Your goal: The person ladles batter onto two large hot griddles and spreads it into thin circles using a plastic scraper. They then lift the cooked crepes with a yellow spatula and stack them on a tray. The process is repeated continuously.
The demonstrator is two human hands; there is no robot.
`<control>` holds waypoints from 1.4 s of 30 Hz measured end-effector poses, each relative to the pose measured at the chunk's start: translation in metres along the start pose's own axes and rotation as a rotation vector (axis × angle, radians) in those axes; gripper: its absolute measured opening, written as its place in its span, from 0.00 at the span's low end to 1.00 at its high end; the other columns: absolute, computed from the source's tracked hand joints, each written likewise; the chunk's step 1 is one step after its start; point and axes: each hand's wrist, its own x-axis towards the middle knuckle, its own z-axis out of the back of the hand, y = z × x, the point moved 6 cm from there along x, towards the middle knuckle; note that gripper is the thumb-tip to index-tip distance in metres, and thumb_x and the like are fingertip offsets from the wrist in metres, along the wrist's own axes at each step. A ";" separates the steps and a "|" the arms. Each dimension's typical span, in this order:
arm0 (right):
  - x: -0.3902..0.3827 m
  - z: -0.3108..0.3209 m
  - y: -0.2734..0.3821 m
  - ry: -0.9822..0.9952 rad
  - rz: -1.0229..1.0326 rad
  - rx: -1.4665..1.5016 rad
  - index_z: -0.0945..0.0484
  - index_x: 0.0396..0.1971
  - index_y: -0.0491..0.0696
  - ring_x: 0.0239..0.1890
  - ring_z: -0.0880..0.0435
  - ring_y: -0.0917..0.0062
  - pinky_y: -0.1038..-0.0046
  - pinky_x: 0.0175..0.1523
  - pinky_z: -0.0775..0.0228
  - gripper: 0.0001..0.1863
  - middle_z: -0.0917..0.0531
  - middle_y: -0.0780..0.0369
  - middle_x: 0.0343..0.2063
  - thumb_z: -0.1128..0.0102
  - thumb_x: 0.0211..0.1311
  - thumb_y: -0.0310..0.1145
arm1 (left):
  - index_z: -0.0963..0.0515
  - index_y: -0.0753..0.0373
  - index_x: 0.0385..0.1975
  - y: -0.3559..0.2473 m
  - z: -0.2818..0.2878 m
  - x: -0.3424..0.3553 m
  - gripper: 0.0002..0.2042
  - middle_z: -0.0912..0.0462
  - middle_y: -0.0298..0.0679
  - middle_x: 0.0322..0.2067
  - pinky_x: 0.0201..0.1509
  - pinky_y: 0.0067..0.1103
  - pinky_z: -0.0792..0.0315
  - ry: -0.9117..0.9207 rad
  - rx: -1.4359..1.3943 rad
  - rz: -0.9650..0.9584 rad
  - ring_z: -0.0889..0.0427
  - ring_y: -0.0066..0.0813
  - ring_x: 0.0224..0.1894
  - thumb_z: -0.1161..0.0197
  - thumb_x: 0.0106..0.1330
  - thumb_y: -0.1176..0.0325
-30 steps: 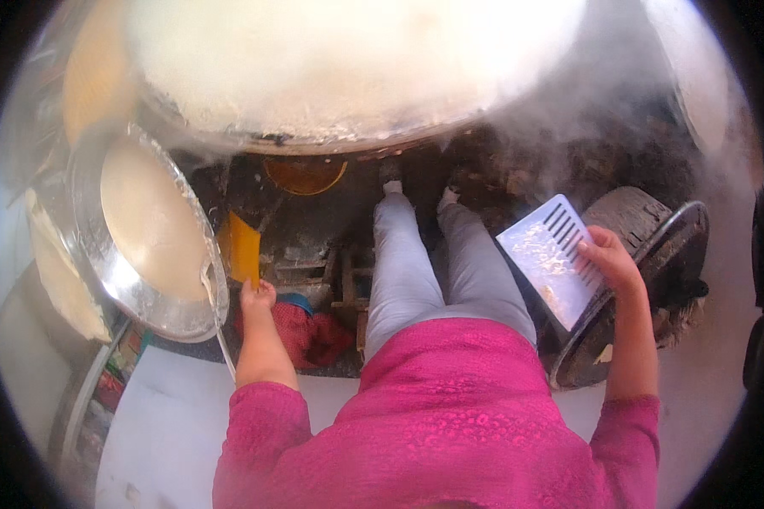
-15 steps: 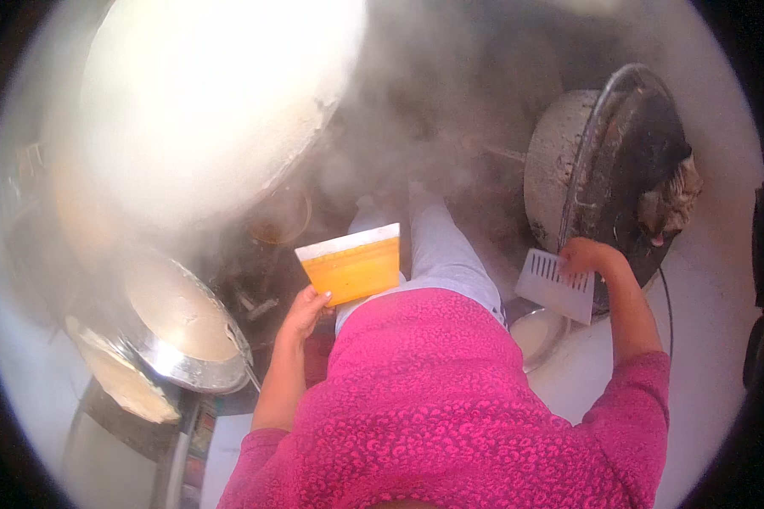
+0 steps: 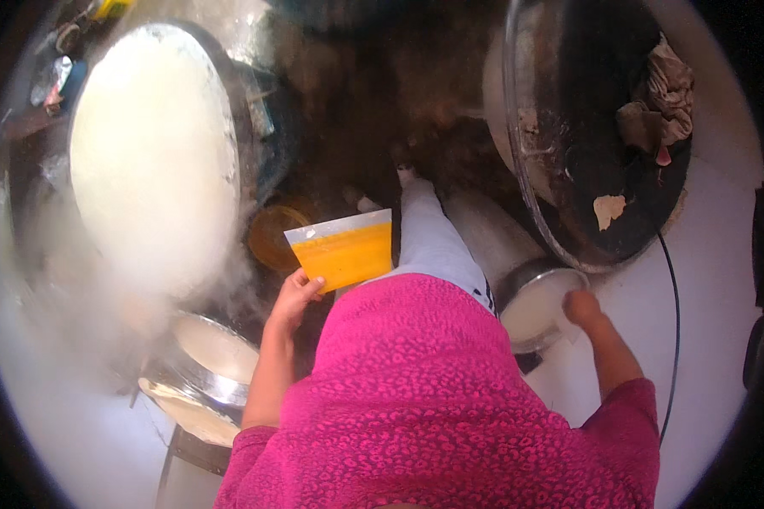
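Note:
My left hand (image 3: pixel 296 297) pinches the near edge of a flat yellow scraper (image 3: pixel 345 260) with a whitish straight edge. It holds the scraper tilted in front of my body. My right hand (image 3: pixel 581 309) is closed and somewhat blurred over the right side of a metal bowl (image 3: pixel 508 288) of pale batter (image 3: pixel 535 310). Only a faint pale edge of the white slotted scraper shows beneath this fist; the rest is hidden. Beyond the bowl is a large round dark griddle (image 3: pixel 581 191), bearing a small pale scrap (image 3: pixel 608 210) and a crumpled brown cloth (image 3: pixel 669 97).
A big round surface coated in white (image 3: pixel 154 161) steams on the left. Near it, a metal basin (image 3: pixel 221 386) holds pale batter, beside a thin pale flatbread (image 3: pixel 191 411). A yellowish bucket (image 3: pixel 272 237) stands on the floor. A black cable (image 3: pixel 672 331) runs down at right.
My right hand has moved from beside the dark griddle down over the batter bowl. My view has turned rightward and steam has thinned. The left hand still holds the yellow scraper.

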 end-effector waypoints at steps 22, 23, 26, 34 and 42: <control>-0.049 0.391 0.334 -1.170 1.352 0.097 0.29 0.46 0.50 0.44 0.26 0.67 0.66 0.44 0.32 0.25 0.23 0.61 0.41 0.39 0.43 0.35 | 0.28 0.61 0.38 -0.245 -0.107 -0.030 0.12 0.24 0.32 0.24 0.24 0.15 0.34 0.066 -0.240 -0.321 0.28 0.19 0.21 0.42 0.58 0.62; -0.042 0.400 0.345 -1.143 1.346 0.114 0.29 0.45 0.50 0.42 0.26 0.66 0.66 0.43 0.32 0.23 0.24 0.61 0.40 0.41 0.44 0.34 | 0.28 0.61 0.37 -0.254 -0.104 -0.031 0.12 0.24 0.33 0.24 0.24 0.15 0.34 0.053 -0.241 -0.343 0.28 0.20 0.21 0.42 0.58 0.62; -0.027 0.411 0.372 -1.086 1.349 0.189 0.26 0.39 0.52 0.37 0.24 0.67 0.66 0.38 0.31 0.16 0.22 0.62 0.34 0.45 0.46 0.33 | 0.28 0.62 0.34 -0.270 -0.088 -0.034 0.13 0.25 0.34 0.23 0.26 0.17 0.33 0.038 -0.326 -0.314 0.27 0.23 0.22 0.49 0.62 0.58; 0.044 0.471 0.415 -0.964 0.947 0.406 0.30 0.32 0.49 0.26 0.23 0.60 0.60 0.30 0.31 0.11 0.24 0.57 0.21 0.44 0.48 0.36 | 0.27 0.62 0.33 -0.273 -0.044 -0.020 0.13 0.26 0.34 0.24 0.31 0.19 0.32 0.076 -0.399 -0.311 0.27 0.24 0.26 0.54 0.66 0.60; 0.094 0.557 0.499 -1.186 0.829 0.455 0.32 0.33 0.50 0.27 0.21 0.63 0.61 0.29 0.29 0.11 0.23 0.56 0.23 0.45 0.49 0.32 | 0.27 0.63 0.34 -0.239 -0.011 -0.037 0.09 0.26 0.35 0.24 0.28 0.19 0.31 -0.214 -0.662 -0.347 0.27 0.25 0.25 0.51 0.64 0.65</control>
